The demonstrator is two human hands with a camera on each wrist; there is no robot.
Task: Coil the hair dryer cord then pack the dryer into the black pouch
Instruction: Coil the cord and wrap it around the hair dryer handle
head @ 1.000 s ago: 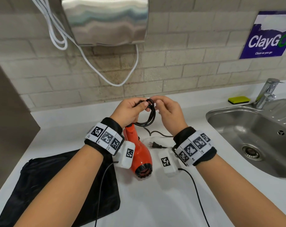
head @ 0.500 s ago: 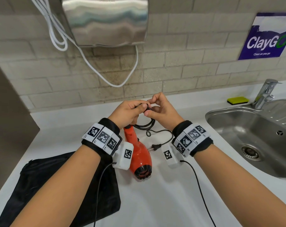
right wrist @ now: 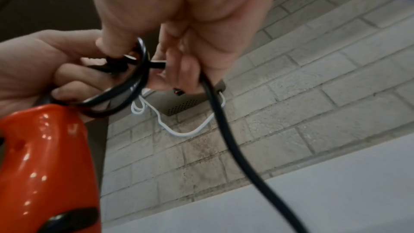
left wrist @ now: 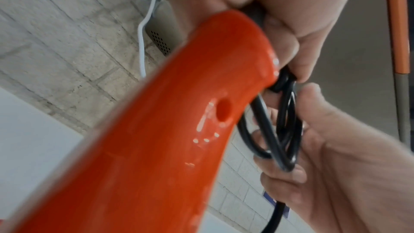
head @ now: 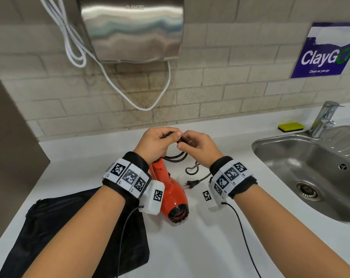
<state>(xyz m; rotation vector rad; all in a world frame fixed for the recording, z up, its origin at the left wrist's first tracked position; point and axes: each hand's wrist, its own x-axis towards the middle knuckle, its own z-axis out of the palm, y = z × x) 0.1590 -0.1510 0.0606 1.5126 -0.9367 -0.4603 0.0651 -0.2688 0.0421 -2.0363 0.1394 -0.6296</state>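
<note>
A black cord point(head: 177, 157) is gathered into several loops above a white counter point(head: 190, 247), held between two hands near the back wall. The left hand point(head: 157, 143) has its fingers curled around the loops at the top of the handle of an orange dryer point(head: 170, 189); the wrist view shows the loops pinched against the handle end. The right hand point(head: 198, 145) pinches the cord just beside the left, thumb and fingers closed on it. From the right hand a free length of cord drops to the counter, makes a small curl, and ends in a plug point(head: 191, 184) lying just right of the dryer. The dryer slants down from the left hand, its black-grilled end toward the viewer and low over the counter. A black pouch point(head: 60, 227) lies flat on the counter to the left, partly under the left forearm. To the right sits a steel sink point(head: 290, 157) with a tap point(head: 323, 119) and a yellow sponge point(head: 291, 126) behind it. On the tiled wall hang a steel hand dryer point(head: 134, 29) with a white cable point(head: 118, 85) and a blue sign point(head: 326, 51).
</note>
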